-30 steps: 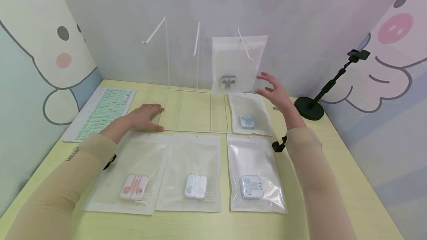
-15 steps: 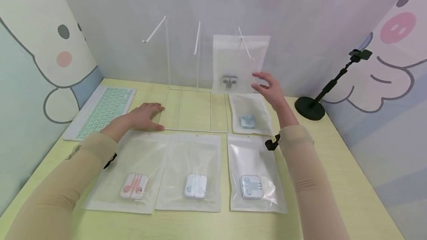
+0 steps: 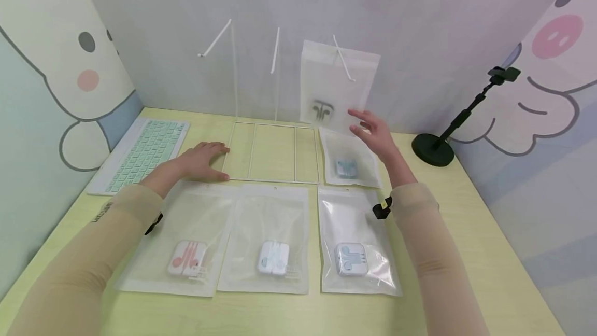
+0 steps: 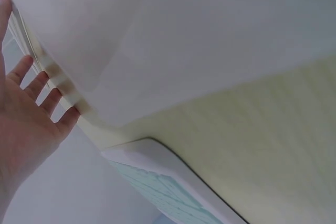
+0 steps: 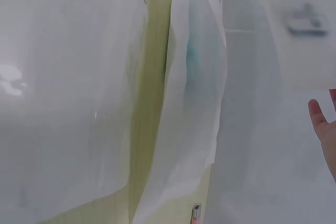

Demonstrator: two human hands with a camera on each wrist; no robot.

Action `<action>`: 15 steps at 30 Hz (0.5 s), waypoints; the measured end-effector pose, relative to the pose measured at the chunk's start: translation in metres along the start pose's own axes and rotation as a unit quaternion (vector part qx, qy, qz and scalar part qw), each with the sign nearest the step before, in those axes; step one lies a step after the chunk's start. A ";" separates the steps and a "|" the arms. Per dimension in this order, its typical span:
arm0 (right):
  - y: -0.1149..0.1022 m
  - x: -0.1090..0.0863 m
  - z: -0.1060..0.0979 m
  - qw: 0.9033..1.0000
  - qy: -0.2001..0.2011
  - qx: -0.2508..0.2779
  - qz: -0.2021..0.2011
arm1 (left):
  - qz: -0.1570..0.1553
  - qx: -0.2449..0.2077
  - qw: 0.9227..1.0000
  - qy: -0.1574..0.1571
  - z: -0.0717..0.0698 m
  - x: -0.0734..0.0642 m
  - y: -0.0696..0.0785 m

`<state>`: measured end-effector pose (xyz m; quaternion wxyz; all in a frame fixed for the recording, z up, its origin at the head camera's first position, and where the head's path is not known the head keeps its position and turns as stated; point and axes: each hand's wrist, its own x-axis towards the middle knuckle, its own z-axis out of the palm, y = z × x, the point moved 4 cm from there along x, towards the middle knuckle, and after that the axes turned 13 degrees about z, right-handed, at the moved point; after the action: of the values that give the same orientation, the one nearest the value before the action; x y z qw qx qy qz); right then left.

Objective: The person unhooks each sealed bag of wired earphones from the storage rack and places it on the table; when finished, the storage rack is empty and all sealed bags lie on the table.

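A frosted zip pouch [image 3: 339,79] with dark earphones [image 3: 323,111] in it hangs tilted from the right hook of a white wire rack [image 3: 295,154]. My right hand [image 3: 374,133] is at the pouch's lower right edge, its fingers relaxed and overlapping that edge. In the right wrist view the thumb [image 5: 316,115] sits just below the pouch. Resting at the rack's left side, my left hand [image 3: 201,162] has fingers spread with their tips at the base wire. The left wrist view shows those outstretched fingers [image 4: 38,84] beside a pouch in the foreground.
Three pouches with cased earphones lie in front: pink [image 3: 174,227], white [image 3: 261,227] and blue [image 3: 352,222]. Another pouch [image 3: 350,152] lies right of the rack base. A keyboard [image 3: 144,154] is at left, a black stand [image 3: 432,150] at right. Two further hooks [image 3: 275,51] carry nothing.
My right hand has moved left, from beside the hanging pouch to overlapping its lower right edge. The pouch has tilted, its right top corner lower. The left hand has stayed in place.
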<state>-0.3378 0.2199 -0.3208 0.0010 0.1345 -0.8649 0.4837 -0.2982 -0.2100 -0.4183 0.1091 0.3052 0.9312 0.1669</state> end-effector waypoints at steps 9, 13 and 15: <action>-0.007 -0.016 -0.011 0.998 0.040 -0.043 -0.011 | 0.007 0.011 1.000 -0.005 0.001 0.003 -0.005; -0.009 -0.022 -0.016 0.997 0.055 -0.050 -0.012 | 0.008 0.003 1.000 -0.004 0.002 0.003 -0.005; -0.010 -0.024 -0.019 0.996 0.066 -0.054 -0.017 | 0.009 0.002 1.000 -0.002 0.002 0.003 -0.004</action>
<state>-0.3142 0.2362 -0.3054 0.0733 0.1168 -0.8852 0.4444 -0.3022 -0.2112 -0.4217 0.1088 0.3140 0.9285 0.1658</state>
